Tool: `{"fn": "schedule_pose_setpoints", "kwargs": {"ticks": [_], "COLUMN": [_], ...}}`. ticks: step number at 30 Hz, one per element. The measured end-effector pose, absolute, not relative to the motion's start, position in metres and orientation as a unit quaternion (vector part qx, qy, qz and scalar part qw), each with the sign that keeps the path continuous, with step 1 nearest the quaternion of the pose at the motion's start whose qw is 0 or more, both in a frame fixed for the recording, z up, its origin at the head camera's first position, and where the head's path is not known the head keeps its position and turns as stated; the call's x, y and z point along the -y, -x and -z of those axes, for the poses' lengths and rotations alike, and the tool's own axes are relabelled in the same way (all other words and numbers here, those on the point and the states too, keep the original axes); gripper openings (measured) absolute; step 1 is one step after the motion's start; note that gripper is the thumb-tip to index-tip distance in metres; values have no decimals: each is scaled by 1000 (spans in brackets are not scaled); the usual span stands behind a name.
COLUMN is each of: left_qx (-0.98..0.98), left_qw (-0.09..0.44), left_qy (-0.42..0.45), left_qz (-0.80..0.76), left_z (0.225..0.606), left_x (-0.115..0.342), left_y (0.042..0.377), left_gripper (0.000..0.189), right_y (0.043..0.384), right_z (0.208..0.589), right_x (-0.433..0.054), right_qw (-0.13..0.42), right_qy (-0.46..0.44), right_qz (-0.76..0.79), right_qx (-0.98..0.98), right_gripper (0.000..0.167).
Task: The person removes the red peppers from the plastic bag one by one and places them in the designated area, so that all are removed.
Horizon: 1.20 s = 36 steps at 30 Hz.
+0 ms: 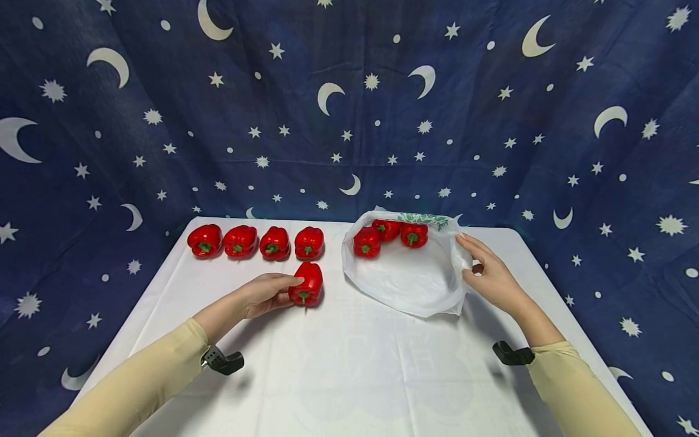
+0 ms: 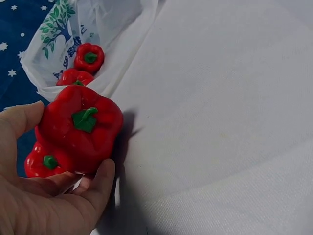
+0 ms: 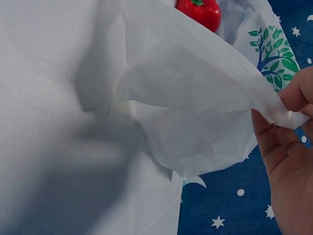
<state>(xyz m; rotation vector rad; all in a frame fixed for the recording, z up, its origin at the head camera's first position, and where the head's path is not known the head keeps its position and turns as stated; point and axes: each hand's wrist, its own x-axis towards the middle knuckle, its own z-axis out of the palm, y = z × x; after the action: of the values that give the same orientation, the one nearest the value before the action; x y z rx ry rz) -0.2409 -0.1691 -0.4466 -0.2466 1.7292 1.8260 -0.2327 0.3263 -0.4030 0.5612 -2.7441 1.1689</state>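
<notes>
My left hand [image 1: 269, 294] grips a red bell pepper [image 1: 307, 284] with a green stem, thumb on one side and fingers on the other. In the left wrist view the same pepper [image 2: 80, 128] fills the grasp, its stem facing the camera. To its right lies a white plastic bag [image 1: 404, 273], mouth spread wide, with three red peppers inside by its back left; one is this pepper [image 1: 414, 235]. My right hand [image 1: 494, 273] pinches the bag's right rim between thumb and fingers. A green tree print [image 3: 277, 56] shows on the bag in the right wrist view.
A row of several red bell peppers [image 1: 240, 241] stands along the back left of the white-covered table [image 1: 349, 376]. Behind the table hangs a dark blue cloth [image 1: 295, 152] with moons and stars. Each wrist wears a black strap mount [image 1: 224, 360].
</notes>
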Motion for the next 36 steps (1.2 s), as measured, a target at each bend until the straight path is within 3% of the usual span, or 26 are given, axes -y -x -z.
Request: {"fn": "schedule_pose_setpoints", "kwargs": {"ticks": [28,36], "left_qx": [-681,-699], "left_qw": [306,299], "left_qy": [110,130], "left_qz": [-656,-636], "left_z": [440,438], "left_x": [176,182], "left_y": [237,238], "left_gripper": [62,46], "right_y": [235,233], "right_z": [409,408], "right_x": [-329,-327], "right_qw": [55,58], "right_qy": [-182,-185], "right_qz": [-381,-385], "right_qx": [905,902], "right_gripper": [74,74]}}
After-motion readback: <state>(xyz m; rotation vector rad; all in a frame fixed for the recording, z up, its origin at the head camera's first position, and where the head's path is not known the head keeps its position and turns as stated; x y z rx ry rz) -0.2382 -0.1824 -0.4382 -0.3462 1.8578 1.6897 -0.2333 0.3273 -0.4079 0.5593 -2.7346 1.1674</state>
